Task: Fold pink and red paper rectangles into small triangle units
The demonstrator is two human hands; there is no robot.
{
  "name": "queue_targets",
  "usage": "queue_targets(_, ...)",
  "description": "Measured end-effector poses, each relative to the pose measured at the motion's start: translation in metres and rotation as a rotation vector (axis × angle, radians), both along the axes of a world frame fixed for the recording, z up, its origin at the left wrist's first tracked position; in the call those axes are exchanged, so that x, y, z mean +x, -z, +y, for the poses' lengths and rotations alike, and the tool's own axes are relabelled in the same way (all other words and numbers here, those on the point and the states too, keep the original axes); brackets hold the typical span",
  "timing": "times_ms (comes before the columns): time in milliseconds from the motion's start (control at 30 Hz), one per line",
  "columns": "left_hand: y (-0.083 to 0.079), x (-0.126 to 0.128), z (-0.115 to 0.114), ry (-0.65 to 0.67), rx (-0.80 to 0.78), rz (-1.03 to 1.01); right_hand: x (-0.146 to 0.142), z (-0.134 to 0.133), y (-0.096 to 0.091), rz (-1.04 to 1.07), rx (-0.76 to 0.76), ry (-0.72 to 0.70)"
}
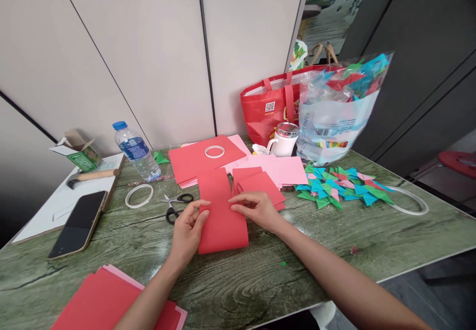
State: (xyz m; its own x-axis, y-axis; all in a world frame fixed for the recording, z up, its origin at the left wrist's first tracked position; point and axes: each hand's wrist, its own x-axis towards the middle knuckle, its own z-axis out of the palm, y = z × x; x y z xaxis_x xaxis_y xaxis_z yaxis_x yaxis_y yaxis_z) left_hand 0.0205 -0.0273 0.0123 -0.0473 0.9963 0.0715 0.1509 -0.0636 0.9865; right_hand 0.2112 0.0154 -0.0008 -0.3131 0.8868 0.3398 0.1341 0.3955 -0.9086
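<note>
A long sheet of red paper (222, 227) curls over at its near end, with its upper part lying away from me on the table. My left hand (190, 227) pinches its left edge between thumb and fingers. At the right edge, my right hand (256, 208) is closed on the same sheet. Smaller red paper pieces (263, 187) lie just beyond my right hand. Scissors with black handles (174, 206) rest on the table left of the paper, near my left fingers.
Red sheets (203, 159) under a tape roll (214, 147), pink paper (290, 170), a white mug (284, 141) and folded paper pieces (334, 187) lie beyond. A water bottle (137, 152), phone (79, 225) and hammer (92, 175) are left. Another red stack (98, 300) sits near me.
</note>
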Motion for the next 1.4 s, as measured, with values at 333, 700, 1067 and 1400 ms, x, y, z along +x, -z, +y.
queue_targets(333, 0.0049, 0.0028, -0.0015, 0.045, -0.024, 0.003, -0.0027, -0.0010, 0.0033, -0.028, 0.003, -0.007)
queue_targets(700, 0.0056, 0.0029, -0.0012, 0.044, -0.049, -0.003, -0.0036, -0.0030, 0.0005, -0.050, -0.032, -0.055)
queue_targets(1067, 0.0019, 0.0047, -0.0016, 0.099, -0.095, -0.007, -0.0070, -0.0047, 0.0027, -0.033, -0.126, -0.061)
queue_targets(1400, 0.0015, 0.0059, 0.0016, 0.107, -0.187, -0.195, -0.0056, 0.0021, 0.0076, 0.078, -0.174, 0.082)
